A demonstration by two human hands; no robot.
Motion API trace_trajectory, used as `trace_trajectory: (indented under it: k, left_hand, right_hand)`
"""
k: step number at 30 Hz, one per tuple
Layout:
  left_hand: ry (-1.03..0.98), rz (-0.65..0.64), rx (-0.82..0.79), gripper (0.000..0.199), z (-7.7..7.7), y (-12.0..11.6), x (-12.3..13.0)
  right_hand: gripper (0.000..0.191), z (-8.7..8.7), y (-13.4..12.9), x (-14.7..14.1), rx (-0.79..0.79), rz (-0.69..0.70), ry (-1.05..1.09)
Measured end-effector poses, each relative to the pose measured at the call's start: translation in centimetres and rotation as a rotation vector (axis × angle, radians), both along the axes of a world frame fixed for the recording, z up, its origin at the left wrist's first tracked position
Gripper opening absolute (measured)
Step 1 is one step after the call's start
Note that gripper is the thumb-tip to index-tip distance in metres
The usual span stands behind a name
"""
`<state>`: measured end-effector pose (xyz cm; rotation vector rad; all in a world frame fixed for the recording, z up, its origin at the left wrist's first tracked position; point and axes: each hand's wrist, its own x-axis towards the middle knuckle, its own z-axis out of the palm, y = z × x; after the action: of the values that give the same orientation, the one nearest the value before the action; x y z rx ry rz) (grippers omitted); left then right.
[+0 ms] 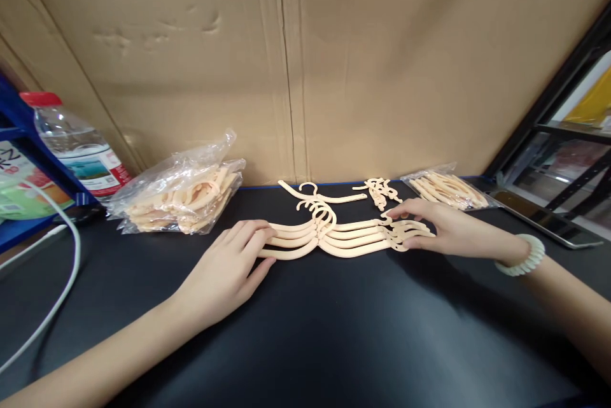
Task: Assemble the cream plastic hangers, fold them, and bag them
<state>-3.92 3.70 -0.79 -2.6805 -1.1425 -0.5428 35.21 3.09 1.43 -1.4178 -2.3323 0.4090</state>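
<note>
Several cream plastic clothes hangers (356, 244) lie nested in a row on the black tabletop, their hooks overlapping in the middle. My left hand (238, 255) is closed over their left ends, fingers on top and thumb along the near side. At the right ends, my right hand (442, 226) spans the hangers between thumb and fingers, where small cut-out end pieces (396, 237) show. Just behind the row lies a single hanger (329, 198). A little pile of loose cream plastic pieces (380, 191) sits beyond my right fingertips.
At the back left lies a clear bag of cream hanger parts (181, 198), with a red-capped bottle (81, 147) beside it. Another bag of parts (446, 188) and a phone-like dark slab (541, 217) lie right. A white cable (74, 268) curves at left. Cardboard (382, 64) stands behind.
</note>
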Motion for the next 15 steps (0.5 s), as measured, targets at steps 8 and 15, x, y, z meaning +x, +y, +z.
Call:
trace_trajectory:
  k: [8,15]
  left_hand:
    - [0.091,0.02,-0.22,0.054,-0.3,0.7,-0.9]
    - [0.032,0.022,-0.148,0.038,0.2,0.7,-0.8]
  right_hand:
    - [0.074,-1.0,0.1,-0.7,0.015,0.112,-0.083]
    - [0.059,-1.1,0.1,-1.2,0.012,0.076,-0.033]
